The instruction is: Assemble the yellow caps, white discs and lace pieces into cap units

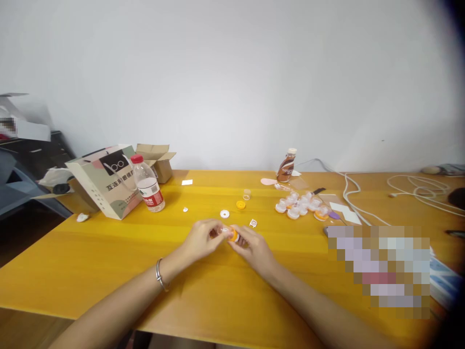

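Note:
Over the middle of the table (174, 295), my left hand (199, 240) pinches the clear end of a small plastic container (233, 235). My right hand (257, 249) grips its orange end, so both hands meet on it. Fingers cover much of the container. Just beyond lie a white disc (222, 214), a white wheel-shaped piece (253, 223), an orange cap (240, 205) and a small clear cup (247, 194). A tiny white piece (185, 209) rests farther left. Several similar clear containers (302, 210) with orange parts are grouped to the right.
At left stand a paper bag (112, 191), a red-capped water bottle (148, 186) and an opened cardboard box (163, 165). A brown drink bottle (286, 166) is near the wall. White cables (350, 189) and a pixelated area occupy the right side.

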Demonstrator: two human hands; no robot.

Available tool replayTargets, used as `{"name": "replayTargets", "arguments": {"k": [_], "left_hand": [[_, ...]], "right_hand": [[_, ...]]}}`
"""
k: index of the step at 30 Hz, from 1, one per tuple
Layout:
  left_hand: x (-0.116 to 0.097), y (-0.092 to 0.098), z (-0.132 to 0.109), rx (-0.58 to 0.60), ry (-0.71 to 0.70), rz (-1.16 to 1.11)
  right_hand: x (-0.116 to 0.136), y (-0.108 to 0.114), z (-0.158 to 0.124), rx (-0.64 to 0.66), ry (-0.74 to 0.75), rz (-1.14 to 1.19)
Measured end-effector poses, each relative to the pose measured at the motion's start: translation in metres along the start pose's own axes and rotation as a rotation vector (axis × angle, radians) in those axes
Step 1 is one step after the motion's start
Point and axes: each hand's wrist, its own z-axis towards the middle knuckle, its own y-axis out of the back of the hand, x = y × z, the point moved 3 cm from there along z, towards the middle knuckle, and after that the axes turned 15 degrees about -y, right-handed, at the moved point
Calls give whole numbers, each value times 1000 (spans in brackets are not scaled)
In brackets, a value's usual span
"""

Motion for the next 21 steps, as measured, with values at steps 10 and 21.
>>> {"name": "replayTargets", "arguments": {"k": [10,21], "left_hand": [[-5,20,3,322,-216,-365],[2,8,1,96,-60,-290]], "right_hand": [[-5,-10,3,428,-265,292],[-5,-9,3,400,-309,325]]}}
